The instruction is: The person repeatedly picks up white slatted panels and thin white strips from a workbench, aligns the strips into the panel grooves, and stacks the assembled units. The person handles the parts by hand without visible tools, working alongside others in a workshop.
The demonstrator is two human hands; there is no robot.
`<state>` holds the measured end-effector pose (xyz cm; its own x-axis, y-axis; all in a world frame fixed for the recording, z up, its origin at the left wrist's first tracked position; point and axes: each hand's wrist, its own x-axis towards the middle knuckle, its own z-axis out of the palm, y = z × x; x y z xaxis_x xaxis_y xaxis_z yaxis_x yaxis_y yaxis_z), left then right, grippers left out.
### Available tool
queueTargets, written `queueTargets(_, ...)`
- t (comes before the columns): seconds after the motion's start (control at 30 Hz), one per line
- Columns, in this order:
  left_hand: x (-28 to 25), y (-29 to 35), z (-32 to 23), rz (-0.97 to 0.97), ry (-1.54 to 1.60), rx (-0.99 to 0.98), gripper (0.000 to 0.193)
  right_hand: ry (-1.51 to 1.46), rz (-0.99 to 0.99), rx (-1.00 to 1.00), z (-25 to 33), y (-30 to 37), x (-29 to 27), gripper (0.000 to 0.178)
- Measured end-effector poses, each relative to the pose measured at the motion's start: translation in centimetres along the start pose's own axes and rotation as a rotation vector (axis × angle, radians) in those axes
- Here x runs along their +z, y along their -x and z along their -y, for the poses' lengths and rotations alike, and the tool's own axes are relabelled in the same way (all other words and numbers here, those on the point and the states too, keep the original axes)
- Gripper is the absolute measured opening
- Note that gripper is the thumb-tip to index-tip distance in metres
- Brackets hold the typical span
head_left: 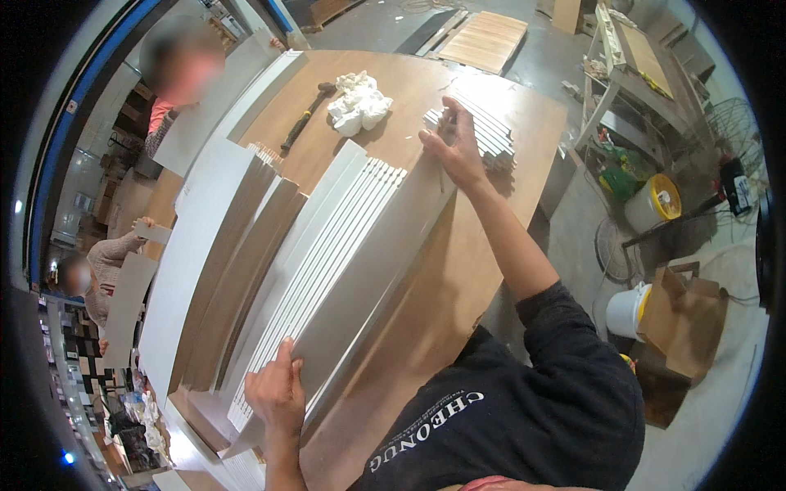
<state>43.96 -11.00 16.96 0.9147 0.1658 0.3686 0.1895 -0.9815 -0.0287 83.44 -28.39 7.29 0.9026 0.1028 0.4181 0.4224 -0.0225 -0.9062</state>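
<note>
A long white panel (360, 307) stands on edge, slanting across the wooden table. My left hand (277, 391) grips its near end, fingers over the upper edge beside a row of narrow white panels (327, 245). At the far end, my right hand (455, 146) has its thumb and fingers apart by the panel's corner; whether it presses on the panel is hard to see. Just beyond that hand lies a stack of white ridged strips (487, 131). Left of the row stand brown-edged panels (233, 270) with a broad white face.
A hammer (307, 119) and a crumpled white cloth (359, 104) lie on the table (446, 270). Two people (106, 270) handle boards at the left. On the right floor stand a yellow-rimmed bucket (652, 202), a white bucket (624, 313), a cardboard box (684, 323) and a workbench (634, 65).
</note>
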Motion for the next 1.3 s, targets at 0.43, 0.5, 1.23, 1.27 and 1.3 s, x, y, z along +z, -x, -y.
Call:
queueTargets(0.43,1.6,1.1,-0.1,0.007,-0.093,0.036,0.040,-0.225,0.096,-0.071,-1.2,-0.4,1.6,0.046)
queueTargets(0.5,1.0,1.1,0.3,0.031,-0.148,0.078,0.043,-0.236,0.115,-0.098,-1.4,-0.5,2.0,0.047)
queueTargets(1.23,2.0,0.5,1.1,0.015,0.055,0.105,0.070,-0.435,0.093,0.199,1.1,-0.4,0.9,0.070)
queueTargets(1.27,1.3,1.2,1.5,0.109,0.112,-0.011,0.076,-0.453,0.115,0.191,0.8,-0.3,0.8,0.070)
queueTargets(1.3,0.8,2.4,2.4,0.137,0.074,-0.056,0.076,-0.470,0.134,0.180,0.5,-0.5,0.7,0.070)
